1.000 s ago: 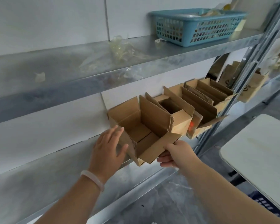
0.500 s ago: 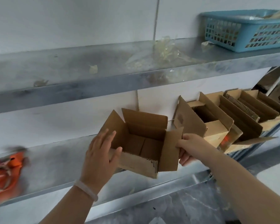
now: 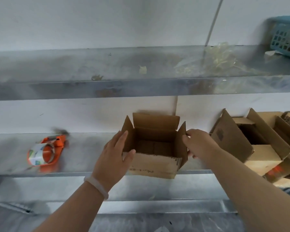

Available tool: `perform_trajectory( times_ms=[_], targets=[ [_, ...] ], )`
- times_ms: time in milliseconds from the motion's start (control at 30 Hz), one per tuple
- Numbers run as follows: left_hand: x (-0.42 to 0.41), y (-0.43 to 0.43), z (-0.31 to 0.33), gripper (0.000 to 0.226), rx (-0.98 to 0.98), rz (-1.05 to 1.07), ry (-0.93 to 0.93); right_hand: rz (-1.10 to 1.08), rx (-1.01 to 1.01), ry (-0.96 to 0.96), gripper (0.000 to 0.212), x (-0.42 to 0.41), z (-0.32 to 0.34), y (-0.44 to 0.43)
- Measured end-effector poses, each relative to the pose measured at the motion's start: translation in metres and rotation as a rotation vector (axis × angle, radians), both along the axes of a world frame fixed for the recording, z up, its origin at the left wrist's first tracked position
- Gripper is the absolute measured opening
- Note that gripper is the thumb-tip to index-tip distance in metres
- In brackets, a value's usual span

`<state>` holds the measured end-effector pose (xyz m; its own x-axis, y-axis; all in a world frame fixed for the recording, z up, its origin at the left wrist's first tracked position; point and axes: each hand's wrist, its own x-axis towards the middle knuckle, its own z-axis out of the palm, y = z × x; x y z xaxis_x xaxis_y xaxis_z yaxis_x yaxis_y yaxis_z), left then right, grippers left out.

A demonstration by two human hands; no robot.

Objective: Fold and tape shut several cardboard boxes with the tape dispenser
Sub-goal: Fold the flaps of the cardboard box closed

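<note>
The dispenser (image 3: 45, 153) lies on its side at the left of the shelf (image 3: 84, 158), well apart from both your hands and close to the front lip. Reach for it without looking and you could knock it over the edge.

Your left hand (image 3: 114, 158) is flat, with its fingers straight against the left flap of the box (image 3: 154, 163) and the thumb across the front wall. It presses rather than grips, so it will not stop the box if it slides.

The box stands mid-shelf with its top open and all four flaps up, and its front wall is near the lip. Push the flaps down hard and the box may skid forward or tip off. Folding the long flaps first would trap the short ones outside and leave a poor seam for the tape.

Your right hand (image 3: 199, 144) has its fingers curled round the right flap, pinching it. Pull too sharply there and the corrugated edge could crease or tear.

The other boxes (image 3: 261, 158) stand just beside that hand with their flaps splayed, and a swinging elbow could topple them.
</note>
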<state>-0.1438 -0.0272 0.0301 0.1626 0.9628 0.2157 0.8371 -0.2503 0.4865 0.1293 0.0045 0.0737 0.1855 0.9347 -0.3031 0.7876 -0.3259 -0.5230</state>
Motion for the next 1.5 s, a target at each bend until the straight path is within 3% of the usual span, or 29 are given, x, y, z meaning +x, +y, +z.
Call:
perform_trajectory(
  times_ms=[167,233,367,467,600,767,933,1067,1133,1200,1333,1500],
  targets=[
    [-0.003,-0.011,-0.006,0.066,-0.014,-0.023,-0.15,0.083,0.057,0.068,0.035,-0.015,-0.009,-0.001],
    [-0.006,-0.011,-0.008,0.073,-0.069,-0.01,-0.304,0.127,0.073,0.098,0.048,-0.016,-0.015,-0.006],
    [-0.009,-0.007,-0.011,0.084,-0.251,0.034,-0.645,0.174,0.071,0.353,0.084,-0.012,-0.025,-0.022],
    [-0.006,-0.006,-0.011,0.064,-0.244,0.002,-0.668,0.271,0.086,0.445,0.102,-0.008,-0.036,-0.033],
    [-0.009,-0.004,-0.015,0.065,-0.239,-0.042,-0.629,0.311,0.161,0.398,0.113,-0.005,-0.05,-0.036],
    [-0.009,0.0,-0.017,0.074,-0.194,-0.052,-0.501,0.336,0.2,0.287,0.103,-0.006,-0.052,-0.027],
    [-0.009,0.005,-0.027,0.067,-0.187,-0.036,-0.447,0.31,0.275,0.23,0.098,0.002,-0.062,-0.024],
    [-0.009,0.006,-0.033,0.045,-0.143,-0.081,-0.375,0.328,0.44,0.134,0.052,0.005,-0.065,-0.029],
    [-0.01,0.008,-0.035,0.034,-0.12,-0.105,-0.341,0.381,0.441,0.084,0.027,0.005,-0.063,-0.03],
    [-0.011,0.012,-0.033,0.026,-0.122,-0.094,-0.311,0.396,0.425,0.095,0.015,0.005,-0.063,-0.028],
    [-0.01,0.016,-0.026,0.013,-0.156,-0.136,-0.235,0.465,0.408,0.121,0.015,0.008,-0.059,-0.025],
    [0.003,0.012,-0.017,0.027,-0.208,-0.275,-0.048,0.625,0.36,0.013,0.006,-0.003,-0.053,-0.026]
  ],
)
